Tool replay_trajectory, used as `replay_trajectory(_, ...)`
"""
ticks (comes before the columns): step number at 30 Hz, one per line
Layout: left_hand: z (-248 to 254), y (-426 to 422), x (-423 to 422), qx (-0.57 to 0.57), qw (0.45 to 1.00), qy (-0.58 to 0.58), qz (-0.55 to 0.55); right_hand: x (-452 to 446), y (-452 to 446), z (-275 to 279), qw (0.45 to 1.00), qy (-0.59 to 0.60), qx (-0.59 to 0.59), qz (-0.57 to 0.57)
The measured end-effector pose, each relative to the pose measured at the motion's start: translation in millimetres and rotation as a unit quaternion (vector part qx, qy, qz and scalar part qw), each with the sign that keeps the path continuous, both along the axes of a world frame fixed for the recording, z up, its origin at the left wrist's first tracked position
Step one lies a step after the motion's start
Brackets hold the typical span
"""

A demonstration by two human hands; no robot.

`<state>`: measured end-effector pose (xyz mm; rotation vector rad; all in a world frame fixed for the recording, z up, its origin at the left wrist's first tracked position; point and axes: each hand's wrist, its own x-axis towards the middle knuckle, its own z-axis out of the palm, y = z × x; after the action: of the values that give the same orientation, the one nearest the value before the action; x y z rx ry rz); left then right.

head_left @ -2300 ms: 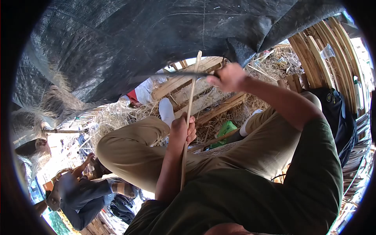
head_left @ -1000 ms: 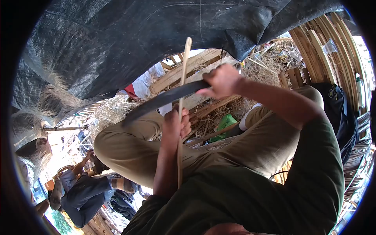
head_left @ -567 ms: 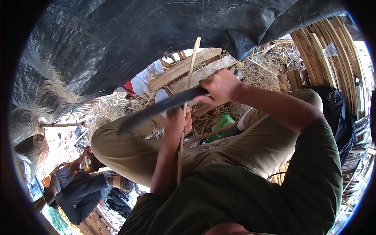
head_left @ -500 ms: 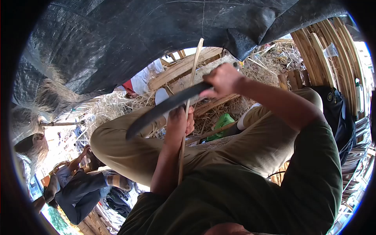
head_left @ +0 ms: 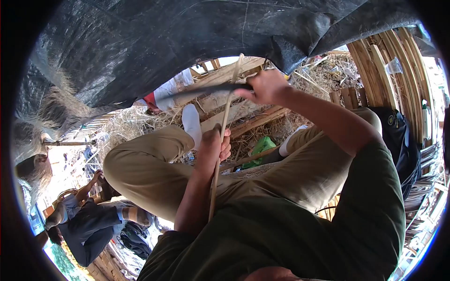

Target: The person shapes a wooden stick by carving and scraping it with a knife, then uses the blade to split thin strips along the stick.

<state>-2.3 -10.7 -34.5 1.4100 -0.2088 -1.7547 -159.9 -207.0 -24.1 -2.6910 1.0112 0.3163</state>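
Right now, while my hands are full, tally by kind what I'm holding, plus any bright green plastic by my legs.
Dark blade, in the right hand: 1
Pale strip, in the left hand: 1
Green plastic piece: 1
Total: 3

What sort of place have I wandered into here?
Perhaps a makeshift woodworking spot: dry scraps litter the ground, long planks are gathered on the right, and the right hand holds a long knife while the left hand holds a thin stick.

Makeshift workshop: black tarp point(head_left: 154, 40), straw point(head_left: 126, 125), planks point(head_left: 369, 75).
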Motion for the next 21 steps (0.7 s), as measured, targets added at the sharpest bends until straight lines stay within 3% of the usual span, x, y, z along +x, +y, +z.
replay_trajectory(1,-1.1,0.2,-3.0,-0.001,1.0,-0.008,-0.005,-2.5,-7.6,-9.5,0.997,-0.054,-0.006,-0.063)
replay_trajectory(4,-0.8,-0.5,-12.4,-0.011,0.999,-0.037,-0.024,-2.8,-16.7,-23.0,0.926,-0.178,0.251,-0.219)
replay_trajectory(8,-8.0,10.4,-13.4,-0.032,0.996,-0.058,-0.054,-9.8,8.3,-2.7,0.903,-0.173,0.291,-0.264)
replay_trajectory(11,-9.6,13.2,-15.7,-0.083,0.984,-0.114,-0.113,-14.4,9.9,-11.0,0.856,-0.215,0.341,-0.324)
replay_trajectory(14,14.7,13.7,-10.7,-0.052,0.971,-0.124,-0.199,-14.9,18.2,-0.1,0.828,-0.247,0.36,-0.352)
replay_trajectory(21,32.5,29.8,-4.4,-0.006,0.959,-0.076,-0.272,-28.0,20.2,6.2,0.783,-0.332,0.389,-0.354)
